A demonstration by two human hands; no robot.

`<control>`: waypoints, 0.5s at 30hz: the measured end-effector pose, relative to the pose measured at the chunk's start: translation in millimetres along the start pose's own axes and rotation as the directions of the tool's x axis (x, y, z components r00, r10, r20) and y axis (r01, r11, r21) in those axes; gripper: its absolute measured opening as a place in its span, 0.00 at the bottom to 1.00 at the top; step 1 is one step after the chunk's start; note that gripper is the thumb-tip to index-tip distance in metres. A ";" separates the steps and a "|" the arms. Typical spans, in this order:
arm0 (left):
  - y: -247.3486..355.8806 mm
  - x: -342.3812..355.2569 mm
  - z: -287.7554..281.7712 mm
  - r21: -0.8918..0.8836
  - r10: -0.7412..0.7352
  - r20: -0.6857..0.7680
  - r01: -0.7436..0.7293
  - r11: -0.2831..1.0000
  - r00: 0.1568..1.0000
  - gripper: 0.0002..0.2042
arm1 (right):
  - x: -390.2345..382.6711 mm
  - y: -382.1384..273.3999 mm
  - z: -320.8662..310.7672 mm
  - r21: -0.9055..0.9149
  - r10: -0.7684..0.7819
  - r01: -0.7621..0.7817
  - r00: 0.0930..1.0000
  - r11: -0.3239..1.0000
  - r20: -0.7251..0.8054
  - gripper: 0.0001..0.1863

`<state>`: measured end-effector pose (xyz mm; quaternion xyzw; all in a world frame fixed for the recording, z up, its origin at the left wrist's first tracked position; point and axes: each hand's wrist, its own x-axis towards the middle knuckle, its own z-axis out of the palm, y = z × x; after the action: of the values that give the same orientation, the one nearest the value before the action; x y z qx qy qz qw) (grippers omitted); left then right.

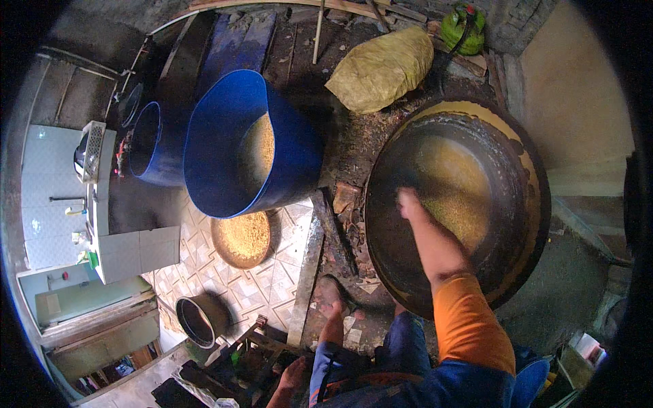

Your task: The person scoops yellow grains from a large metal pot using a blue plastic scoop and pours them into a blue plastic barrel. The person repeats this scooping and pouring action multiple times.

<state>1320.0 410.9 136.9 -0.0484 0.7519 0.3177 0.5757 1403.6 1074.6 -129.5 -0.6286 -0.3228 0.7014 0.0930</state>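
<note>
My right hand (pixel 408 202) reaches over the left part of a very large dark round pan (pixel 401 262). Its fingers look curled, but blur hides whatever they may grip. Yellowish grains or beans (pixel 459 221) lie in cloudy liquid in the pan's bottom. Low in the picture, my left hand (pixel 294 374) is near my left leg, its fingers too dim to read. Left of the pan, a tall blue tub (pixel 218 146) leans toward me, with similar yellow grains (pixel 262 146) in its bottom. A round basin (pixel 243 262) full of yellow grains sits on the tiles below it.
A second blue tub (pixel 146 143) stands further left. An empty-looking metal pot (pixel 196 321) rests on the tiled floor (pixel 289 255). Beyond the pan lie a filled yellowish sack (pixel 384 68) and a green gas cylinder (pixel 464 30). Charred wood (pixel 337 231) lies beside the pan, near my bare foot.
</note>
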 end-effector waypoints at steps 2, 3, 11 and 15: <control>-15.4 4.7 -4.4 -0.160 0.054 0.097 -0.037 0.986 0.994 0.21 | -25.8 -18.7 -26.1 0.210 0.035 -0.061 0.992 0.976 0.125 0.12; -19.7 3.2 -2.2 -0.247 0.088 0.135 -0.052 0.968 0.987 0.20 | -44.1 -29.0 -29.0 0.264 0.025 -0.069 0.986 0.962 0.165 0.11; 13.0 26.6 6.6 0.899 0.021 0.437 -0.436 -0.040 0.899 0.18 | -218.9 -68.1 -70.7 0.481 -0.058 -0.080 0.963 0.873 0.265 0.06; -27.6 59.8 -15.3 0.546 0.247 0.305 -0.381 0.746 0.920 0.20 | -312.5 -69.5 -95.2 0.484 -0.150 0.038 0.969 0.874 0.196 0.07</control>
<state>1299.4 398.3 73.7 0.2969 0.7440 0.1617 0.5764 1534.3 992.8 166.8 -0.4854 -0.1792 0.8210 0.2415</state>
